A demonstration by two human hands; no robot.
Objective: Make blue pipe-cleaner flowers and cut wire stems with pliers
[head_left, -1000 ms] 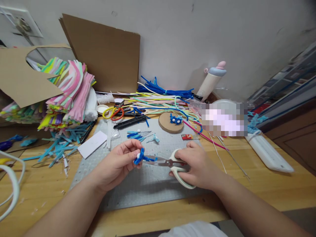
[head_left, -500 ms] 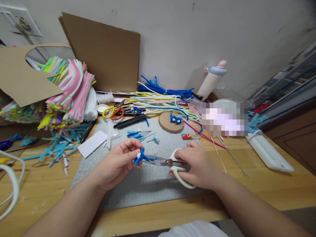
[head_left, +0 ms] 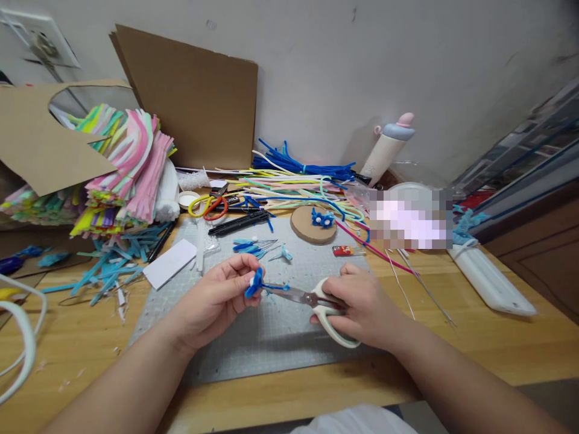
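Between thumb and fingers, my left hand point(head_left: 221, 298) pinches a small blue pipe-cleaner flower point(head_left: 256, 283) with a white centre. A thin stem points right from the flower. My right hand point(head_left: 362, 304) grips white-handled scissors point(head_left: 332, 319) by the handles, and their blades lie along the stem close to the flower. Both hands are above the grey cutting mat point(head_left: 280, 343). Beyond them, a round cardboard disc point(head_left: 301, 226) bears blue flowers point(head_left: 322, 218). Short blue pieces with wire stems point(head_left: 253, 246) and a light-blue piece point(head_left: 284, 253) lie on the mat.
Colourful pipe-cleaner bundles point(head_left: 129, 163) fill the left, near a white card point(head_left: 170, 263). Yellow-and-red scissors point(head_left: 215, 208) and a black pen point(head_left: 239, 223) lie behind the mat. A red lighter point(head_left: 342, 251), a bottle point(head_left: 384, 150) and a white case point(head_left: 493, 280) are on the right.
The scissor blades have come closer together around the stem. Fluffy blue on the stem looks thinner, with small bits below it. The flower has turned slightly in my left hand.
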